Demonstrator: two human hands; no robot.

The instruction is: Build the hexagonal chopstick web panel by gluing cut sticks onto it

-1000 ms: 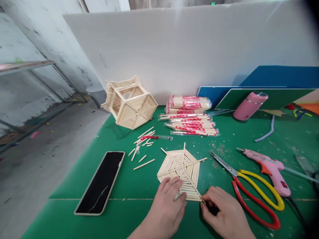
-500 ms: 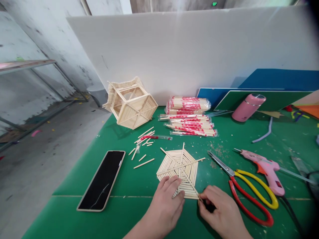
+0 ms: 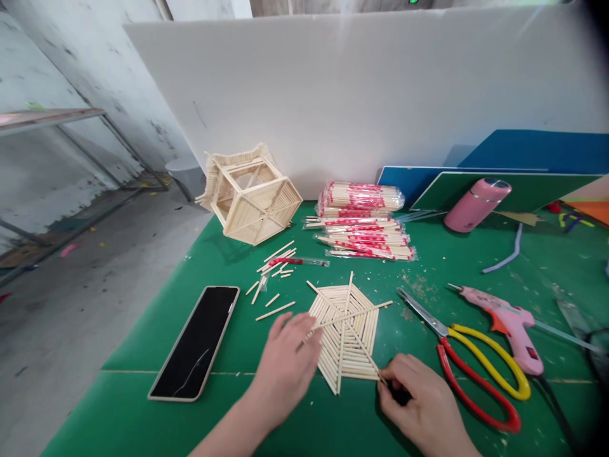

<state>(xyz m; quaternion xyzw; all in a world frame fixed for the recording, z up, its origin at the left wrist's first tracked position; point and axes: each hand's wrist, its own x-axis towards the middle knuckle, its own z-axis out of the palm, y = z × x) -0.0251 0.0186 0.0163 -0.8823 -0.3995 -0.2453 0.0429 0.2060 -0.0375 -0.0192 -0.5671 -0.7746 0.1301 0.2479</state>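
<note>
A hexagonal panel of wooden sticks [image 3: 360, 330] lies flat on the green table, with longer sticks crossing over its rows. My right hand [image 3: 419, 397] pinches the end of one crossing stick [image 3: 365, 353] at the panel's lower right corner. Over the left corner, my left hand [image 3: 288, 362] has its fingers stretched out, covering that edge; whether the fingertips touch the sticks is hard to see. To the right of the panel lie scissors [image 3: 445, 330] with red and yellow handles, and a pink glue gun [image 3: 511, 324].
A lantern-like stick frame [image 3: 257, 197] stands at the back left. Wrapped chopsticks [image 3: 364, 222] are piled behind the panel. Cut stick pieces [image 3: 276, 312] lie near a phone [image 3: 195, 346]. A pink flask [image 3: 478, 204] leans against boards [image 3: 514, 184] at the back right.
My left hand has moved left and slightly up, from the panel's lower middle to its left corner, uncovering the lower sticks. My right hand keeps its place at the lower right corner.
</note>
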